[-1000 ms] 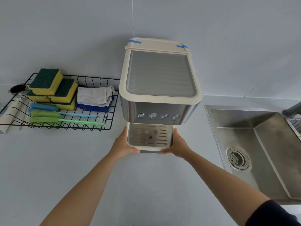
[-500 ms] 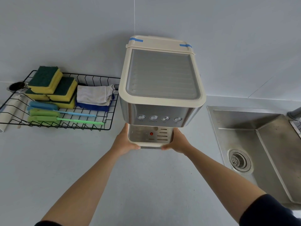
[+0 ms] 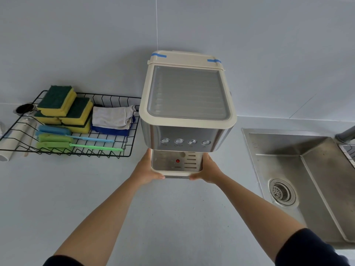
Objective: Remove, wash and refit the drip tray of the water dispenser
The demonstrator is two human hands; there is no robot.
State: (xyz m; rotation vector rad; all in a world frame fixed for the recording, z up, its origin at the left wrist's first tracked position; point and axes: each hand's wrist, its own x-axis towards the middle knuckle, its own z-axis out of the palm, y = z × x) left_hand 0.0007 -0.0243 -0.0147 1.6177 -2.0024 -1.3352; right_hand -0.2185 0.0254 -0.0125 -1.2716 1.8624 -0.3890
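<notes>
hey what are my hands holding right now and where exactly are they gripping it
Both hands hold the drip tray at the foot of the water dispenser. The left hand grips its left side, the right hand its right side, thumbs at the front corners.

I see the dispenser (image 3: 187, 104) as cream matt plastic over a brushed, shiny metal front, with a frosted ribbed lid. The tray (image 3: 176, 163) has a metal slotted grille in a cream plastic rim. The sink (image 3: 299, 169) is dull, water-stained steel. The rack (image 3: 119, 148) is black coated wire holding spongy pads (image 3: 63, 104) and what looks like worn cloth (image 3: 113, 117). The bench (image 3: 57, 189) is smooth, matt grey.
</notes>
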